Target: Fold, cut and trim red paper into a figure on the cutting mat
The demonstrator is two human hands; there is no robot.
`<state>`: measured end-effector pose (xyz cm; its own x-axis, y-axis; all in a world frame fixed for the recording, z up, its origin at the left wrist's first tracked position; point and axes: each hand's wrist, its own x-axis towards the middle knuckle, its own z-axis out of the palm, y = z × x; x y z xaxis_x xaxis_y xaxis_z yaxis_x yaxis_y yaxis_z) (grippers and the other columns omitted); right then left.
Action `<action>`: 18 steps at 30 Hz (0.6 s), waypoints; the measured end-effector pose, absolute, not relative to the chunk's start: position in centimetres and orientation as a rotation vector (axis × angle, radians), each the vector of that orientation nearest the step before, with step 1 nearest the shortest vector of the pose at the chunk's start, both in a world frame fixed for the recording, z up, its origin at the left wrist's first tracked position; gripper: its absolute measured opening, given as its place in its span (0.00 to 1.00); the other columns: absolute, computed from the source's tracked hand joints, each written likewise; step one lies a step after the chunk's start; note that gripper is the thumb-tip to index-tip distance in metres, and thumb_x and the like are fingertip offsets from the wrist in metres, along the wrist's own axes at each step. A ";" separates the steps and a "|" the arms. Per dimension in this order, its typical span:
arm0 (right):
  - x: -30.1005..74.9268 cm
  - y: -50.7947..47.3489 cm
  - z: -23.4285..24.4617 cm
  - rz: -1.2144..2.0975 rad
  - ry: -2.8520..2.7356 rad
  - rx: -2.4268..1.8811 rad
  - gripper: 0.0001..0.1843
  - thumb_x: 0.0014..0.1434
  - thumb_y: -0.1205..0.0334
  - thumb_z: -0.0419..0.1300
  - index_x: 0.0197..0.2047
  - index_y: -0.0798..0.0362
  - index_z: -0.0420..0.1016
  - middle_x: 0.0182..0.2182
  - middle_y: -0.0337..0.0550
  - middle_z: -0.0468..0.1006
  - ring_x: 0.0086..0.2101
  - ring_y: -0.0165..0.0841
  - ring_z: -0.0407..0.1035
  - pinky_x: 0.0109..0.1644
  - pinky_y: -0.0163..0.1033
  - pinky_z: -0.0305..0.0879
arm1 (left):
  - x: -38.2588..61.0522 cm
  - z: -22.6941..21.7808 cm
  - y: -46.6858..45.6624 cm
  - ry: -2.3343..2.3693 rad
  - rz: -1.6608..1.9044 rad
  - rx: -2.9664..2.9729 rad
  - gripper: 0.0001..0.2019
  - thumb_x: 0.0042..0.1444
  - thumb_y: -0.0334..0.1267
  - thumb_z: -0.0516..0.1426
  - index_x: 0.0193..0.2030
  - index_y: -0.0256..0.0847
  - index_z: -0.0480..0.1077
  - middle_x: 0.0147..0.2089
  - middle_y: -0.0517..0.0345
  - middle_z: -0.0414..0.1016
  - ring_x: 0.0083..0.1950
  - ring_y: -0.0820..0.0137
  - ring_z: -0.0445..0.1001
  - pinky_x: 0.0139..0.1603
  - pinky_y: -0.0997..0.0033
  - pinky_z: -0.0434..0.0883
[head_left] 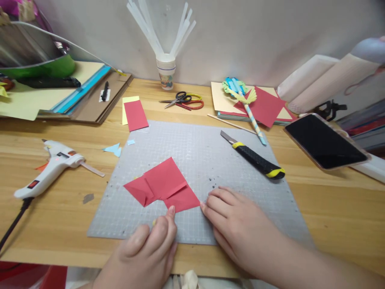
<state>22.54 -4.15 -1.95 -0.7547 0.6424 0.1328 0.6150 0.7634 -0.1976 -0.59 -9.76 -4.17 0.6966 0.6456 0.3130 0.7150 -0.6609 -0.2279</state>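
A folded piece of red paper (164,176) lies on the grey cutting mat (120,216), its creased flaps turned toward me. My left hand (153,247) is closed, with fingers curled and one fingertip pressed on the paper's near edge. A tiny yellow bit shows beside its knuckles; what that is I cannot make out. At the paper's right corner, my right hand (237,224) has its fingers bent and close together, the index fingertip holding that corner. Its thumb is hidden. Beyond the right hand lies a black and yellow utility knife (255,159), blade out.
On the left lies a white hot glue gun (54,166) with its cord. Scissors (182,99), a cup of glue sticks (166,72) and red card (136,115) lie farther back. A paper flower (240,92) and a phone (326,140) are at the right.
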 end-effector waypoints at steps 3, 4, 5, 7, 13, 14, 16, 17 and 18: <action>22.6 -4.0 -2.0 0.251 -2.764 -0.993 0.12 0.60 0.73 0.53 0.42 0.59 0.78 0.34 0.49 0.76 0.41 0.41 0.65 0.51 0.50 0.66 | -0.9 -3.9 -10.1 -1.012 -0.219 -2.598 0.15 0.56 0.29 0.50 0.36 0.43 0.78 0.51 0.52 0.76 0.50 0.64 0.65 0.44 0.63 0.58; 22.6 -3.9 -2.0 0.279 -2.759 -0.988 0.12 0.60 0.73 0.53 0.40 0.59 0.77 0.33 0.48 0.75 0.40 0.41 0.65 0.52 0.51 0.66 | -0.8 -3.7 -10.1 -1.003 -0.166 -2.600 0.15 0.54 0.29 0.51 0.38 0.43 0.79 0.52 0.51 0.76 0.50 0.64 0.65 0.44 0.63 0.58; 22.6 -3.7 -1.9 0.322 -2.752 -0.978 0.11 0.60 0.73 0.52 0.38 0.59 0.77 0.32 0.48 0.75 0.39 0.40 0.65 0.52 0.51 0.65 | -0.7 -3.4 -10.0 -0.982 -0.105 -2.601 0.15 0.53 0.29 0.51 0.39 0.42 0.79 0.52 0.50 0.76 0.50 0.63 0.66 0.44 0.63 0.59; 22.5 -3.2 -2.0 0.434 -2.707 -0.973 0.11 0.61 0.72 0.52 0.33 0.58 0.75 0.30 0.46 0.73 0.37 0.38 0.64 0.53 0.51 0.64 | -0.4 -3.0 -9.5 -0.887 -0.009 -2.618 0.14 0.53 0.32 0.53 0.41 0.41 0.79 0.49 0.48 0.77 0.50 0.62 0.66 0.45 0.63 0.60; 22.3 -2.5 -2.4 0.771 -2.393 -1.087 0.10 0.65 0.69 0.51 0.46 0.55 0.71 0.40 0.48 0.73 0.42 0.37 0.66 0.49 0.46 0.66 | -0.8 -2.3 -7.8 -1.049 -0.377 -2.802 0.11 0.63 0.37 0.53 0.45 0.40 0.75 0.39 0.55 0.77 0.44 0.65 0.71 0.48 0.63 0.61; 22.3 -2.6 -2.5 0.831 -2.321 -1.093 0.11 0.64 0.69 0.51 0.49 0.54 0.69 0.44 0.48 0.72 0.45 0.37 0.66 0.50 0.46 0.66 | -1.2 -2.2 -7.6 -1.164 -0.477 -2.796 0.11 0.64 0.35 0.51 0.46 0.40 0.74 0.37 0.57 0.76 0.42 0.65 0.71 0.47 0.63 0.62; 22.4 -2.7 -2.4 0.975 -2.176 -1.082 0.14 0.64 0.68 0.52 0.53 0.51 0.66 0.47 0.48 0.70 0.48 0.35 0.66 0.53 0.45 0.66 | -2.5 -1.9 -7.2 -1.383 -0.599 -2.694 0.10 0.64 0.32 0.50 0.47 0.42 0.72 0.40 0.56 0.76 0.41 0.65 0.71 0.45 0.63 0.62; 22.4 -2.8 -2.4 1.053 -2.103 -1.085 0.14 0.64 0.67 0.52 0.53 0.50 0.66 0.48 0.47 0.69 0.48 0.35 0.67 0.53 0.45 0.67 | -3.3 -1.8 -6.9 -1.547 -0.620 -2.613 0.09 0.64 0.34 0.51 0.46 0.43 0.71 0.43 0.54 0.76 0.44 0.63 0.71 0.46 0.61 0.62; 22.4 -2.8 -2.4 1.132 -2.036 -1.099 0.15 0.65 0.65 0.52 0.54 0.49 0.65 0.49 0.47 0.69 0.49 0.35 0.67 0.54 0.45 0.67 | -4.1 -1.8 -6.7 -1.616 -0.625 -2.603 0.08 0.63 0.37 0.52 0.45 0.43 0.70 0.44 0.53 0.74 0.46 0.61 0.71 0.45 0.60 0.63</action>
